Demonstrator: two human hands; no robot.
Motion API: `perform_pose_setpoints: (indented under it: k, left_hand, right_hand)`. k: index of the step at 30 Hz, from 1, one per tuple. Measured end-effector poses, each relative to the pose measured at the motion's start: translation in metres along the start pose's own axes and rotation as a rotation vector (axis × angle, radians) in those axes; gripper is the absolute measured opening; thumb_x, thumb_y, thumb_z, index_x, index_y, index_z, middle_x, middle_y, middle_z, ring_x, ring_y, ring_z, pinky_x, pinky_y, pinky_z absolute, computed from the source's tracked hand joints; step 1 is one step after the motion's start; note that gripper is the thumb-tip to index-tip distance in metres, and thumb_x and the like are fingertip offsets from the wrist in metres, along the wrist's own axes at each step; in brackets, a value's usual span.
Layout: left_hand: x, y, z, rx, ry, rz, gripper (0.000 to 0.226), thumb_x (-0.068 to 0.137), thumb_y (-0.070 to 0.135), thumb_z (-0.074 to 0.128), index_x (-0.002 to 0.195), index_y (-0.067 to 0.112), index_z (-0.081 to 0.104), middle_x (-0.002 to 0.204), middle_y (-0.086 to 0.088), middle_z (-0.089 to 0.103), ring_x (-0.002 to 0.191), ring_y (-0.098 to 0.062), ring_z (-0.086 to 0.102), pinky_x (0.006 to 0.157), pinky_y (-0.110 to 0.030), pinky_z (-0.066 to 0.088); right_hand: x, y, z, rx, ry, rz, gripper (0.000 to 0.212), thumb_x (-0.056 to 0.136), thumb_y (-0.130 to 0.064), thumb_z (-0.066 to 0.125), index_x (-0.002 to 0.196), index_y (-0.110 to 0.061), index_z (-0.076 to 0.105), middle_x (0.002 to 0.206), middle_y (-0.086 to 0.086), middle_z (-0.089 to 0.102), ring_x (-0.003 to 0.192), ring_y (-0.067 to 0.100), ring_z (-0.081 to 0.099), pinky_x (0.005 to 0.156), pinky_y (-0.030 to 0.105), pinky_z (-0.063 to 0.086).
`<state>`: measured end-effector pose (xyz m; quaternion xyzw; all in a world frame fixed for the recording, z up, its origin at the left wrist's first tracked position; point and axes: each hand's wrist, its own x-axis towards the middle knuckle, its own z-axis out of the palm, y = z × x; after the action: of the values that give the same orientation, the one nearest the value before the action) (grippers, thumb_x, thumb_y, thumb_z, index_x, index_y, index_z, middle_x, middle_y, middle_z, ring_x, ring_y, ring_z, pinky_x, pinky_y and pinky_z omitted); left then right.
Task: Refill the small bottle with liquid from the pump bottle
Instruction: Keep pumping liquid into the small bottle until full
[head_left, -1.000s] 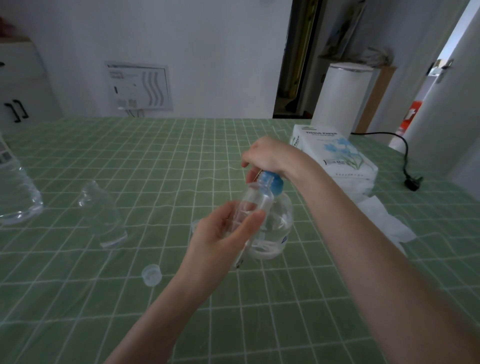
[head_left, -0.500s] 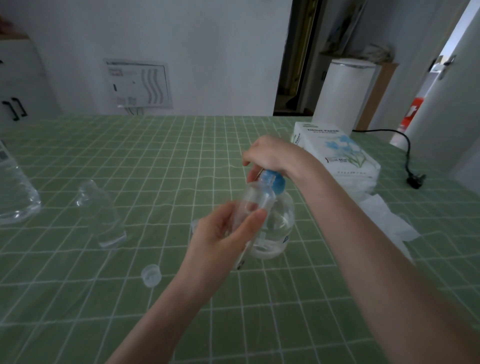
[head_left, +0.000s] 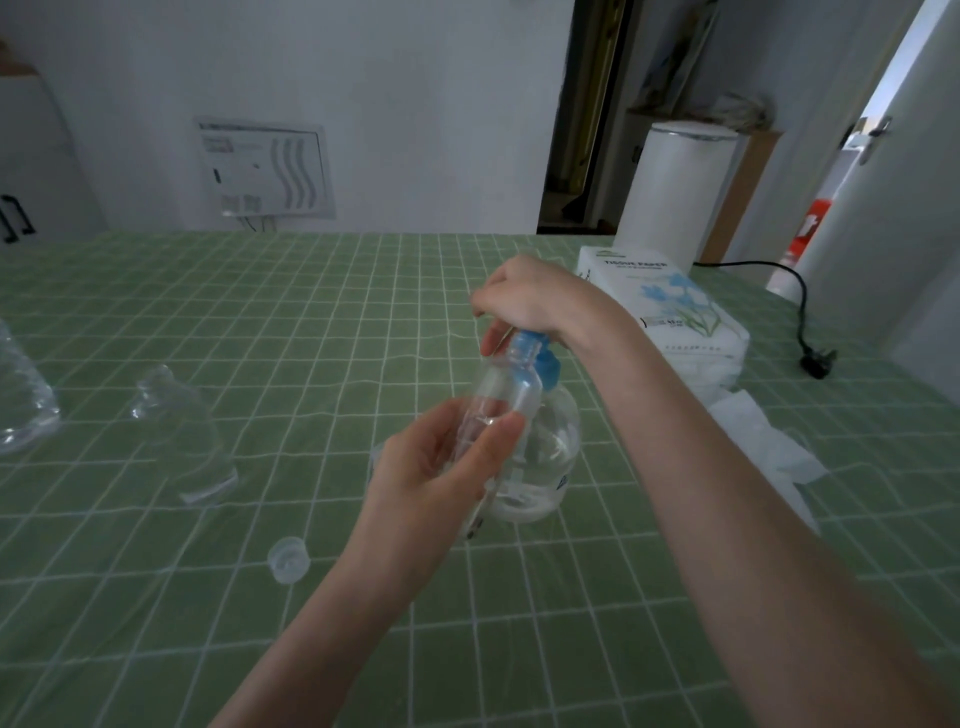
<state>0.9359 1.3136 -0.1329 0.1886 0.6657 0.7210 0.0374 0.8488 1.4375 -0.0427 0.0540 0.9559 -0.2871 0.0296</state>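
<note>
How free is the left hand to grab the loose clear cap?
Probably not yet: the left hand holds the small bottle up to the pump bottle. The cap lies uncovered beside that forearm.

This looks like a home, with a table under a green, white-gridded cloth, a white floral tissue-paper pack, a white black-handled cabinet and an open white door.

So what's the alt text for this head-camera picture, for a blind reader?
A left hand holds a small bottle, tilted, its mouth at the blue spout of a pump bottle whose top the right hand grips. A loose cap lies on the green checked tablecloth.
</note>
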Motion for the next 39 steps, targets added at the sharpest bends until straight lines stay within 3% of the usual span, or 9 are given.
perform_pose_setpoints:
  k: [6, 10, 14, 16, 21, 30, 34, 37, 39]
  left_hand:
    - [-0.0033, -0.0019, -0.0021, 0.054, -0.011, -0.007, 0.033, 0.075, 0.051, 0.063, 0.087, 0.022, 0.070, 0.066, -0.007, 0.062, 0.058, -0.009, 0.054, 0.053, -0.021, 0.044]
    - [-0.0031, -0.0025, -0.0029, 0.062, -0.004, -0.001, 0.033, 0.073, 0.049, 0.062, 0.088, 0.021, 0.070, 0.066, -0.008, 0.063, 0.055, -0.010, 0.054, 0.050, -0.020, 0.044]
    - [-0.0021, -0.0011, -0.0013, 0.045, -0.016, 0.023, 0.033, 0.073, 0.049, 0.060, 0.092, 0.024, 0.070, 0.083, -0.019, 0.068, 0.072, -0.043, 0.060, 0.060, -0.034, 0.047]
    - [-0.0012, -0.0003, -0.0005, 0.029, -0.011, 0.026, 0.031, 0.073, 0.047, 0.061, 0.093, 0.025, 0.070, 0.085, -0.023, 0.067, 0.075, -0.048, 0.058, 0.062, -0.037, 0.046]
    - [0.0004, -0.0026, -0.0007, 0.040, 0.011, 0.025, 0.031, 0.074, 0.048, 0.062, 0.093, 0.025, 0.071, 0.085, -0.014, 0.071, 0.074, -0.034, 0.064, 0.062, -0.031, 0.051]
    - [-0.0027, -0.0009, -0.0007, 0.067, 0.011, 0.007, 0.043, 0.066, 0.051, 0.060, 0.089, 0.016, 0.069, 0.077, -0.030, 0.060, 0.055, -0.023, 0.050, 0.046, -0.029, 0.039]
    - [-0.0020, 0.0003, 0.0004, 0.054, -0.004, 0.030, 0.037, 0.070, 0.050, 0.060, 0.091, 0.021, 0.070, 0.083, -0.026, 0.066, 0.069, -0.045, 0.058, 0.062, -0.039, 0.047]
    - [-0.0015, -0.0001, 0.0004, 0.054, -0.004, 0.034, 0.034, 0.073, 0.049, 0.060, 0.094, 0.024, 0.070, 0.084, -0.022, 0.067, 0.073, -0.046, 0.060, 0.062, -0.048, 0.050]
    - [-0.0010, -0.0006, 0.0000, 0.060, 0.002, 0.032, 0.035, 0.071, 0.049, 0.060, 0.093, 0.023, 0.070, 0.082, -0.022, 0.067, 0.065, -0.039, 0.059, 0.059, -0.039, 0.049]
  right_hand:
    - [0.0010, 0.0075, 0.0078, 0.003, -0.032, 0.018, 0.036, 0.096, -0.019, 0.046, 0.124, 0.000, 0.058, 0.111, 0.017, 0.069, 0.106, 0.030, 0.065, 0.099, 0.039, 0.047]
    - [0.0001, 0.0078, 0.0093, 0.014, -0.025, 0.015, 0.035, 0.096, -0.020, 0.046, 0.123, 0.000, 0.058, 0.110, 0.017, 0.070, 0.104, 0.031, 0.066, 0.096, 0.038, 0.047]
    - [-0.0007, 0.0032, 0.0030, 0.024, 0.017, -0.015, 0.035, 0.094, -0.019, 0.048, 0.119, 0.002, 0.061, 0.108, 0.020, 0.071, 0.103, 0.034, 0.068, 0.096, 0.043, 0.051]
    - [-0.0009, 0.0011, 0.0002, 0.019, 0.026, -0.025, 0.034, 0.093, -0.019, 0.049, 0.118, 0.000, 0.061, 0.106, 0.018, 0.072, 0.100, 0.033, 0.069, 0.094, 0.043, 0.052]
    - [0.0007, 0.0000, 0.0020, -0.012, 0.001, -0.010, 0.033, 0.095, -0.021, 0.049, 0.119, -0.001, 0.061, 0.107, 0.015, 0.071, 0.100, 0.029, 0.068, 0.093, 0.038, 0.050]
    - [-0.0027, 0.0058, 0.0091, -0.005, -0.009, 0.010, 0.036, 0.094, -0.021, 0.049, 0.121, 0.000, 0.061, 0.109, 0.016, 0.072, 0.104, 0.030, 0.067, 0.094, 0.038, 0.048]
    - [-0.0029, 0.0026, 0.0034, 0.024, 0.037, -0.026, 0.032, 0.094, -0.020, 0.051, 0.117, 0.000, 0.062, 0.108, 0.018, 0.072, 0.101, 0.031, 0.069, 0.093, 0.042, 0.052]
    - [-0.0021, 0.0009, 0.0020, 0.026, 0.038, -0.033, 0.034, 0.094, -0.019, 0.051, 0.118, 0.002, 0.062, 0.109, 0.020, 0.071, 0.102, 0.033, 0.069, 0.095, 0.045, 0.052]
    - [-0.0015, 0.0007, 0.0026, 0.010, 0.025, -0.029, 0.034, 0.094, -0.019, 0.051, 0.119, 0.002, 0.061, 0.109, 0.019, 0.071, 0.102, 0.032, 0.069, 0.097, 0.044, 0.050]
